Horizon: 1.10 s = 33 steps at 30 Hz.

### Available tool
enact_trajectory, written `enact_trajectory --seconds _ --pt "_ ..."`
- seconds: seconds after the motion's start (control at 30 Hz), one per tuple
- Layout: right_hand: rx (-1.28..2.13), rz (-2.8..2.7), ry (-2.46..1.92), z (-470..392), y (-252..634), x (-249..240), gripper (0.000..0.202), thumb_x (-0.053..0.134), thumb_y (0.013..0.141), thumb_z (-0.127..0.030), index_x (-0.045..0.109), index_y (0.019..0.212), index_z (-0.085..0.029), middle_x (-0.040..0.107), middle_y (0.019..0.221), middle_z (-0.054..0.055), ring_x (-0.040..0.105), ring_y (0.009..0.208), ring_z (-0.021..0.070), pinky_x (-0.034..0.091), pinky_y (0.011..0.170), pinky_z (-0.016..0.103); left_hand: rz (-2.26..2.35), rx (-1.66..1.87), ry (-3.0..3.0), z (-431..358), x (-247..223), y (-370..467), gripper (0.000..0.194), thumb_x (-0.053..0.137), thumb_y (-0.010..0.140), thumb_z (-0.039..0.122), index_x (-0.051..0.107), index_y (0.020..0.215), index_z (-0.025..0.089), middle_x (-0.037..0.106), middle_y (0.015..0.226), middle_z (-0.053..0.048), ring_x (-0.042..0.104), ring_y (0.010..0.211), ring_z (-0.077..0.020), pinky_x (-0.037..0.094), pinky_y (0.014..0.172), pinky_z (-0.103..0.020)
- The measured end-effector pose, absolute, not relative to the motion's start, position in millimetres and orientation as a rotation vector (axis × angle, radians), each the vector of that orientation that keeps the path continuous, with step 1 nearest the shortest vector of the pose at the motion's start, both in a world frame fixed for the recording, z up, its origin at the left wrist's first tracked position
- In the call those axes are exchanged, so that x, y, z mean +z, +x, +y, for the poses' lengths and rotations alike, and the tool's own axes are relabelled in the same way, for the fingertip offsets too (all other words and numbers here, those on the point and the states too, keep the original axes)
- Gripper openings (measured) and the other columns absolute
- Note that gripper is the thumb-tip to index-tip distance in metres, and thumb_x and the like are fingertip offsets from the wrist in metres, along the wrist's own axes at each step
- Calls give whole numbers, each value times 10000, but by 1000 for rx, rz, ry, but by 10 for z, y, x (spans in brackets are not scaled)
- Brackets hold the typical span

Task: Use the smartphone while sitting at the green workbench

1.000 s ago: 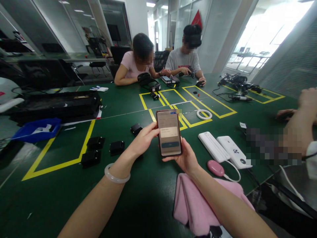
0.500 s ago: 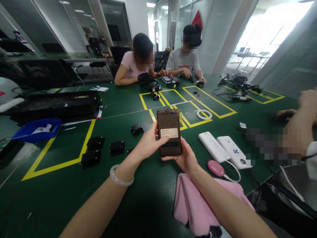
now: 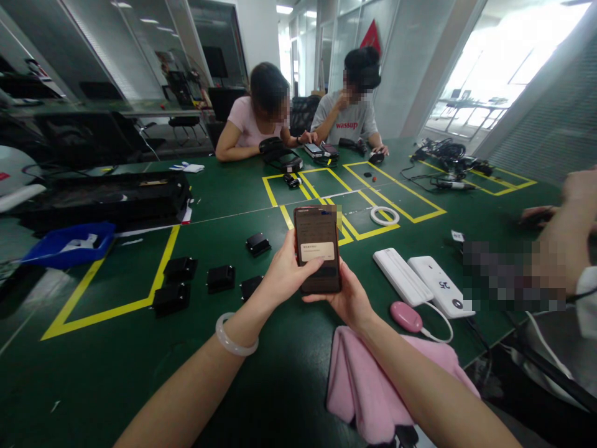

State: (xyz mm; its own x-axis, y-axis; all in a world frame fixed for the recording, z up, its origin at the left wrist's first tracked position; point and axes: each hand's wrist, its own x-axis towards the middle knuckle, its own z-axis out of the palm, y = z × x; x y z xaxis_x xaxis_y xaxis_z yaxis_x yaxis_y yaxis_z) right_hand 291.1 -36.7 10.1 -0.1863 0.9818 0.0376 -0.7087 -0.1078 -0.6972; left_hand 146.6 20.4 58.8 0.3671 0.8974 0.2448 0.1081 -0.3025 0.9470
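Observation:
A dark phone (image 3: 317, 233) is held upright between my two hands, its screen toward me with a pale pop-up box on it. My left hand (image 3: 286, 267) grips the phone's left edge, its thumb lying over the lower part of the pop-up. Along the lower right edge, my right hand (image 3: 349, 295) is closed on the phone, with fingers beneath it. A white bangle (image 3: 236, 345) circles my left wrist. Below my right hand lies a pink cloth (image 3: 368, 386). Small black boxes (image 3: 221, 278) rest on the green table (image 3: 224, 211) left of my left hand.
White power banks (image 3: 403, 277) and a pink oval device (image 3: 406, 317) lie to the right. A white ring (image 3: 385, 216) sits by yellow tape. Two people sit across the table; another person's arm (image 3: 559, 242) reaches in at right. A blue tray (image 3: 69, 244) stands left.
My left thumb has slid slightly right across the screen, and my left forearm has shifted right, uncovering more of a black box. The person in grey has raised one hand toward the face.

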Motion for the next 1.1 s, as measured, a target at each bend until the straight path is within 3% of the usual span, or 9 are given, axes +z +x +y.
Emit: enact_trajectory --seconds 0.63,0.87,1.1 --pt "1633 -699 -521 -378 2879 120 401 596 900 -452 598 1237 -235 709 1198 77 725 967 271 648 709 465 976 1107 1714 204 517 1470 525 718 808 318 455 1243 190 624 1215 -94 621 1119 -266 498 956 -391" --pt "1667 -646 -479 -358 2928 153 406 569 916 -448 600 1256 -228 726 1164 75 717 977 275 653 674 474 768 1064 1603 201 620 1434 414 551 908 319 477 1284 162 604 1282 -105 557 1220 -271 461 1033 -418" --pt "1657 -627 -493 -335 2973 158 385 523 940 -449 628 1232 -221 755 1091 79 736 868 254 651 643 446 778 849 1691 230 651 1388 593 669 810 270 431 1345 171 563 1350 -139 557 1219 -309 504 971 -457"
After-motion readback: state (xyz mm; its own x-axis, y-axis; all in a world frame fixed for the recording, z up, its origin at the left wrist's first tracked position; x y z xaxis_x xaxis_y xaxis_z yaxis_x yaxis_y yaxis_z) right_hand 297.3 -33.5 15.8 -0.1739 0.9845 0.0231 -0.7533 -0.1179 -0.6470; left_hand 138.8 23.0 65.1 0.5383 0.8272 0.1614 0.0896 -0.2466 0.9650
